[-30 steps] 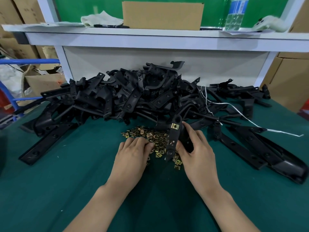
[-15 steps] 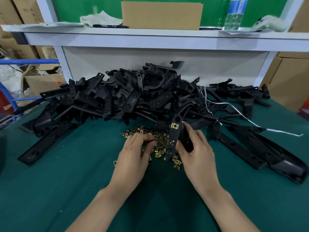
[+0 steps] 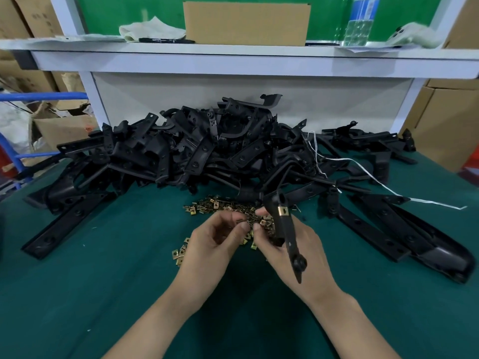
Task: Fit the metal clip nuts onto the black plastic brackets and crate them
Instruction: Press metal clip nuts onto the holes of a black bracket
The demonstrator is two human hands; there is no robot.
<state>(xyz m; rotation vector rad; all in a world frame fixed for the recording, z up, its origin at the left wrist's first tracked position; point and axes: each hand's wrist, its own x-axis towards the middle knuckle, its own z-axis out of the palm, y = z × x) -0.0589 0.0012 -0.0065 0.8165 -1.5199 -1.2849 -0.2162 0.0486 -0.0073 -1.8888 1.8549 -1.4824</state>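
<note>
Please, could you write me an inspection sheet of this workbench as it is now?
Surface: green mat, stray clip nuts beside the left hand.
Job's things: pile of black brackets; heap of clip nuts before it; held bracket carries one fitted clip nut; no crate seen.
Clutter: cloth, cardboard box, water bottle on the shelf.
Hands: right hand grips the held bracket; left hand curled over the heap, pinch unclear.
Cables: nothing seen; a white string lies over the pile.
Surroundings: cartons both sides, blue frame left.
</note>
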